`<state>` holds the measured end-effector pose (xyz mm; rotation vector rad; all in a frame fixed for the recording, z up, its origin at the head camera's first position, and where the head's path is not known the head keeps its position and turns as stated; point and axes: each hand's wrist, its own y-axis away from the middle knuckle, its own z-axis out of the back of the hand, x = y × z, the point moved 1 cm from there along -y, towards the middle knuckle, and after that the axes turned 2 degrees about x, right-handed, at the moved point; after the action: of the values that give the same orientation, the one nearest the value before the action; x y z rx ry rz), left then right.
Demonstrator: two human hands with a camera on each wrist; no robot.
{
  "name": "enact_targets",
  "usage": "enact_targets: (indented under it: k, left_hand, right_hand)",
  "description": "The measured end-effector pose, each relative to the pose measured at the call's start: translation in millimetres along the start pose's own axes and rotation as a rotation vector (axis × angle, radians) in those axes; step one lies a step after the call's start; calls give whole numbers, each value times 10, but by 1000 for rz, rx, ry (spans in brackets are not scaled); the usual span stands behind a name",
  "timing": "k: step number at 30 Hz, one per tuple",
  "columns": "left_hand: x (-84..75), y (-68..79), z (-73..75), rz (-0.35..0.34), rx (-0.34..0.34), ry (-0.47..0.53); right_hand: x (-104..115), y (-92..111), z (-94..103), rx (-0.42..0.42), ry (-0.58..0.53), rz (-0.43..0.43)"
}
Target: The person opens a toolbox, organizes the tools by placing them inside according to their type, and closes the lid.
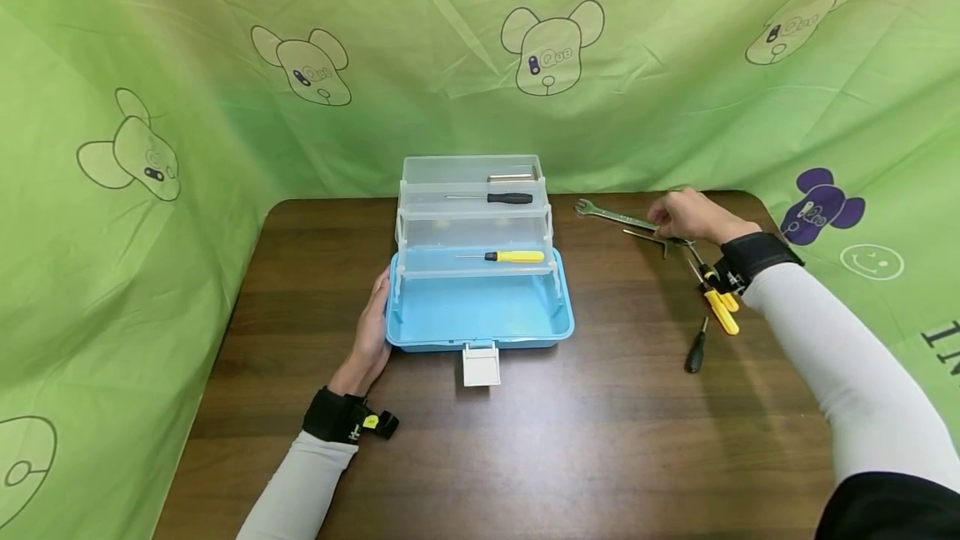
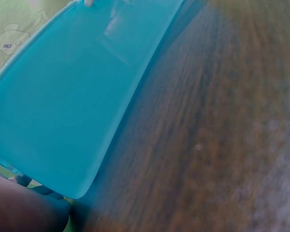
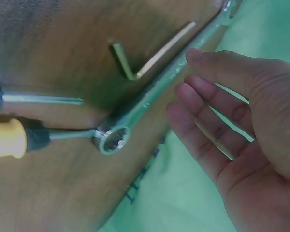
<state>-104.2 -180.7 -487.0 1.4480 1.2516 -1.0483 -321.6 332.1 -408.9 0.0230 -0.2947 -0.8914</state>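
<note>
A light-blue toolbox [image 1: 480, 340] stands unfolded mid-table, its clear trays stepped up behind. My left hand [image 1: 371, 327] lies along its left wall with straight fingers touching it; the left wrist view shows the box wall [image 2: 87, 106] close up. My right hand [image 1: 693, 215] is over a combination wrench [image 1: 618, 217] at the back right. In the right wrist view, its thumb and loosely bent fingers are apart beside the wrench shaft [image 3: 154, 92], with nothing visible between them. A hex key [image 1: 647, 237] lies in front of the wrench.
Yellow-handled screwdrivers [image 1: 722, 312] and a short black-handled screwdriver [image 1: 696, 350] lie at the right. The trays hold a yellow screwdriver [image 1: 517, 257], a black screwdriver [image 1: 510, 198] and a hex key [image 1: 512, 178]. A white latch [image 1: 481, 367] hangs in front. Green cloth [image 1: 450, 107] borders the table.
</note>
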Motion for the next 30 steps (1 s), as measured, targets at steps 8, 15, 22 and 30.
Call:
enact_targets:
  k: [8, 15, 22, 30]
  left_hand:
    - [-2, 9, -2, 15, -6, 3]
    - [4, 6, -3, 15, -7, -2]
    - [15, 1, 3, 24, -20, 2]
    - [9, -1, -3, 25, -17, 4]
  right_hand:
    - [-15, 19, -156, 9, -23, -19]
    - [-42, 24, -242, 3, -27, -34]
    - [-85, 26, -294, -15, -1, -39]
    - [-98, 26, -354, -46, 8, -44]
